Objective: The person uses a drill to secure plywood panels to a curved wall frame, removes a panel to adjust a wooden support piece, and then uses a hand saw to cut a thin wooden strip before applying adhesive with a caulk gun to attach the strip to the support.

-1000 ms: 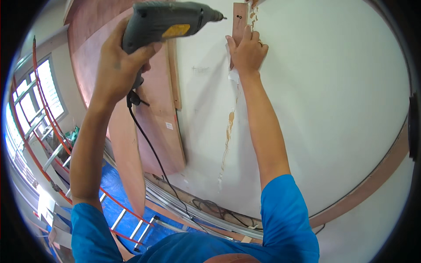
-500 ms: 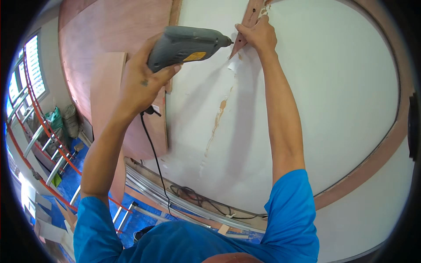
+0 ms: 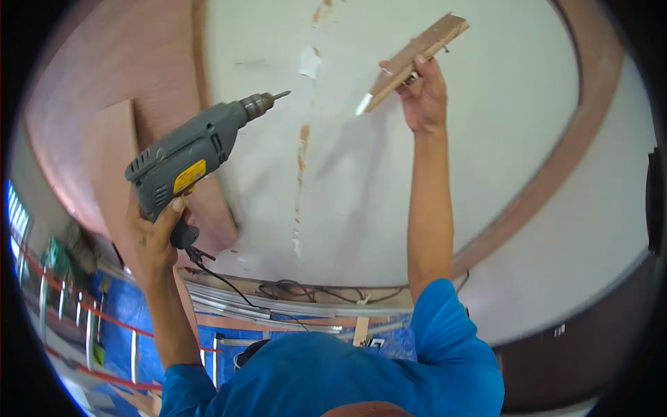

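Has drawn the wooden strip [image 3: 427, 43] off the white wall [image 3: 507, 174] since the earlier frame and lowered the grey drill [image 3: 191, 149] to the left. Wraps left hand [image 3: 156, 236] fingers closed around the drill's grip, with the bit [image 3: 282, 95] pointing far and right. Holds the strip's middle between right hand [image 3: 425, 101] thumb and fingers, closed on it. Tilts it near-left to far-right, right of the brown-streaked line [image 3: 302, 156].

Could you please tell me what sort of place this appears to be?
Probably a room under construction or renovation: a ladder and blue sheeting show at the lower left, and the left hand holds a drill.
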`<state>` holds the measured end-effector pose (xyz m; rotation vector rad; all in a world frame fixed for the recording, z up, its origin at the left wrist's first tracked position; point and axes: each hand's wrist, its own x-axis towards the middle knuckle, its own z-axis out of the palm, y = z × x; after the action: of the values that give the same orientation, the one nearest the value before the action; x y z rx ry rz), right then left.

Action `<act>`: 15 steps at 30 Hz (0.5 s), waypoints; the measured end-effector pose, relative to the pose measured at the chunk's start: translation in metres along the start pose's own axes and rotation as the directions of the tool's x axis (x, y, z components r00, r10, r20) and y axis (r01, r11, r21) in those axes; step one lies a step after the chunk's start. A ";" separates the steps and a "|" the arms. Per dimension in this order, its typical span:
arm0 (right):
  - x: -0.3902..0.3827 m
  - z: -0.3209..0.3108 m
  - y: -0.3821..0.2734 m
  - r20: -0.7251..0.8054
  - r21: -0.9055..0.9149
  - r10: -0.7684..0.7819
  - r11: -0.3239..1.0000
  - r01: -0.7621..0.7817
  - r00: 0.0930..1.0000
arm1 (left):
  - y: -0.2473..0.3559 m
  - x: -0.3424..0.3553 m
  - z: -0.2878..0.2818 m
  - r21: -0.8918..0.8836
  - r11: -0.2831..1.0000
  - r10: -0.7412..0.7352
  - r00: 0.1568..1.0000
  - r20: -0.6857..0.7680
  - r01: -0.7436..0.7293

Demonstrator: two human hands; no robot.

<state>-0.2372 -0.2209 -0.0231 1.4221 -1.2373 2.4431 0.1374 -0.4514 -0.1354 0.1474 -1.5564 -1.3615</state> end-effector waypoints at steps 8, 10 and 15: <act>-0.086 -0.003 -0.016 -0.260 -0.213 0.045 0.972 -0.102 0.965 | -0.067 0.020 -0.023 -0.160 0.959 -0.177 0.938 0.297 0.232; -0.113 -0.009 -0.018 -0.378 -0.267 0.065 0.947 -0.176 0.924 | -0.075 0.024 -0.032 -0.161 0.944 -0.211 0.900 0.381 0.289; -0.202 -0.007 -0.022 -0.549 -0.249 0.091 0.931 -0.266 0.831 | -0.098 0.010 -0.041 -0.196 0.880 -0.266 0.791 0.551 0.432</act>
<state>-0.1173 -0.1353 -0.1632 0.5057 -1.5656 2.3522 0.1141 -0.5199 -0.2142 -0.1431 -1.7705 -2.0607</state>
